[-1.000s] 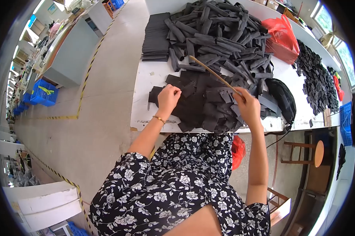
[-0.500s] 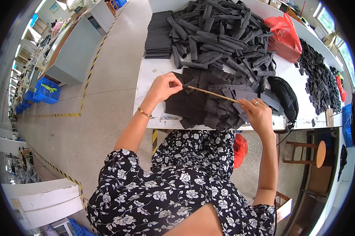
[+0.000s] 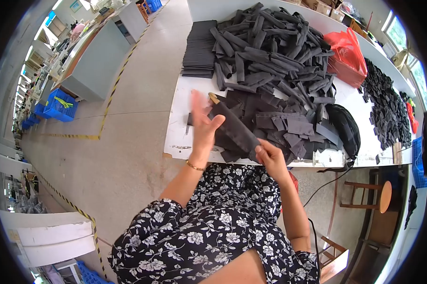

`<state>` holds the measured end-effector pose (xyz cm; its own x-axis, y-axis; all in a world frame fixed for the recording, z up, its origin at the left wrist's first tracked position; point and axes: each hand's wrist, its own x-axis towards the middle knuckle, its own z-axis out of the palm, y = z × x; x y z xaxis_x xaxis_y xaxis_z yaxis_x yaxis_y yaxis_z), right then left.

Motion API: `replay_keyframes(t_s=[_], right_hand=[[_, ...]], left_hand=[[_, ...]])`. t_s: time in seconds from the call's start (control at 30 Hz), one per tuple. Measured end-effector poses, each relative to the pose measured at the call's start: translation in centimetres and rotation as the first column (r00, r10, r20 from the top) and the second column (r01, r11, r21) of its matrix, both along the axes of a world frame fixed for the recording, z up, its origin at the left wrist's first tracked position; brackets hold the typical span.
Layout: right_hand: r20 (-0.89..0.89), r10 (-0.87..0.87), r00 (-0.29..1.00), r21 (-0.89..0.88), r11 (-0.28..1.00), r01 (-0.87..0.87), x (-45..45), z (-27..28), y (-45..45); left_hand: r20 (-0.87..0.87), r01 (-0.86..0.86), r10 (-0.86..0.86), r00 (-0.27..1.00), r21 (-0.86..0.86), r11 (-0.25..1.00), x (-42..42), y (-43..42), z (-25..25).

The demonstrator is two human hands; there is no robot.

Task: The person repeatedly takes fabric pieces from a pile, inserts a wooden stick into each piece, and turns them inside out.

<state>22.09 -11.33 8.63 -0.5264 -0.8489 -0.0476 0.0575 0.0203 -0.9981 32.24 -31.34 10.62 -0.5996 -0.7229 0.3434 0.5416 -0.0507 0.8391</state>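
A dark fabric tube (image 3: 235, 128) slants over the table's near part, with the tip of a light brown stick (image 3: 214, 98) showing at its upper left end. My right hand (image 3: 270, 155) is closed round the tube's lower right end. Beside the upper end, my left hand (image 3: 203, 120) has its fingers spread and holds nothing; its fingertips are blurred. Flat dark fabric pieces (image 3: 287, 124) lie overlapping under and right of the tube. Behind them rises a heap of dark rolled tubes (image 3: 270, 47), with a neat stack of flat dark strips (image 3: 199, 49) to its left.
On the white table (image 3: 178, 137), a black pouch (image 3: 342, 128) sits right of the pieces. A red plastic bag (image 3: 346, 54) and a pile of small dark pieces (image 3: 386, 111) are farther right. A round stool (image 3: 385, 196) stands below at the right.
The stick, bare before, is now mostly inside a dark tube. My right hand has moved left and nearer to me, gripping the tube's end. The fingers of my left hand have spread.
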Motion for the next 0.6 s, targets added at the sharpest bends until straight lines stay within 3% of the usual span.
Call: replay_keyframes(t_s=[0.03,0.07,0.13,0.2,0.3,0.33,0.4,0.47,0.5,0.53,0.6], right_hand=[[-0.007,-0.002,1.0,0.019,1.0,0.002,0.7,-0.8,-0.4],[-0.018,0.0,1.0,0.043,0.999,0.001,1.4,-1.4,-0.7],[-0.292,-0.224,0.93,-0.032,0.974,0.224,3.5,-2.2,-1.4],[-0.501,-0.361,0.786,-0.075,0.923,0.376,5.2,-2.3,-1.5],[-0.46,-0.268,0.847,0.116,0.927,0.357,6.8,-3.2,0.3],[-0.439,-0.241,0.866,0.155,0.929,0.337,7.4,-3.3,1.2],[-0.382,-0.189,0.905,0.242,0.924,0.295,8.9,-3.6,3.3],[-0.26,-0.121,0.958,0.28,0.94,0.195,9.5,-4.4,6.5],[0.096,-0.06,0.994,0.249,0.968,0.034,9.7,-3.9,7.9],[0.276,-0.039,0.96,0.289,0.956,-0.045,9.5,-2.0,9.3],[0.47,0.036,0.882,0.302,0.932,-0.199,8.3,-1.3,13.0]], left_hand=[[-0.072,0.278,-0.268,0.961,0.259,0.925,-0.4,0.7,-1.3],[-0.181,0.507,-0.475,0.861,0.387,0.77,-0.8,2.0,-2.1],[-0.16,0.462,-0.459,0.874,0.569,0.681,-0.8,4.2,-3.1],[-0.11,0.341,-0.35,0.93,0.61,0.715,-1.2,4.3,-2.7],[-0.026,0.235,-0.279,0.96,0.622,0.747,-1.6,2.8,-1.4],[0.029,0.133,-0.186,0.982,0.595,0.792,-1.9,2.0,-1.0],[0.115,0.107,-0.199,0.973,0.539,0.835,-1.5,1.1,-0.6],[0.022,0.146,-0.189,0.982,0.554,0.82,-1.5,-0.4,-0.6],[-0.01,0.191,-0.225,0.974,0.567,0.801,-1.6,-0.1,-0.6],[-0.045,0.236,-0.258,0.965,0.574,0.784,-1.9,0.1,-0.5],[-0.077,0.246,-0.258,0.963,0.641,0.727,-2.5,0.3,0.0]])
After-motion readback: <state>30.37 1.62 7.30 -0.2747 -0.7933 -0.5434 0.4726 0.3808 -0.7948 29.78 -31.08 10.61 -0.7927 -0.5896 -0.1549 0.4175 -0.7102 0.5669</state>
